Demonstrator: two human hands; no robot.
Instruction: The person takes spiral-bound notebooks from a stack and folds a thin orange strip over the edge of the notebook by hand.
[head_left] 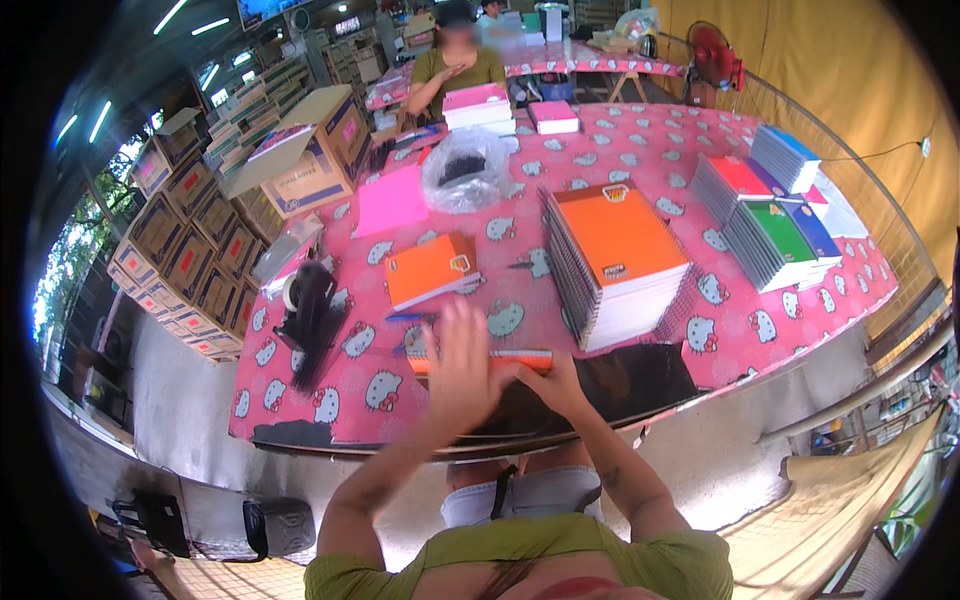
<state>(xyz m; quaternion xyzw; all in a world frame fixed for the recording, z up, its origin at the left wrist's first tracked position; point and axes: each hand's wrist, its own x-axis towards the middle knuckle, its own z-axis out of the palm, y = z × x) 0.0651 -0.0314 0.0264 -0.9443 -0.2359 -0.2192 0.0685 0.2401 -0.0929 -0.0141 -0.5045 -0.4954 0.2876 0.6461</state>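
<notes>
An orange spiral notebook (535, 357) stands nearly edge-on at the near side of the table, its long side toward me. My right hand (560, 387) grips its right end. Fingers stretched out and slightly blurred, my left hand (460, 365) is raised in front of the notebook's left part and hides some of it; whether it touches cannot be told. Just beyond lies a small stack of orange notebooks (430, 272), with a blue pen (410, 317) below it. To the right rises a tall stack of orange spiral notebooks (620, 235).
A black tape dispenser (310, 300) sits at left, near an open carton (320, 150). Beyond are a pink sheet (392, 200) and a clear plastic bag (465, 170). Green, blue and red notebook stacks (770, 240) stand at right. Across the table sits a person (455, 70).
</notes>
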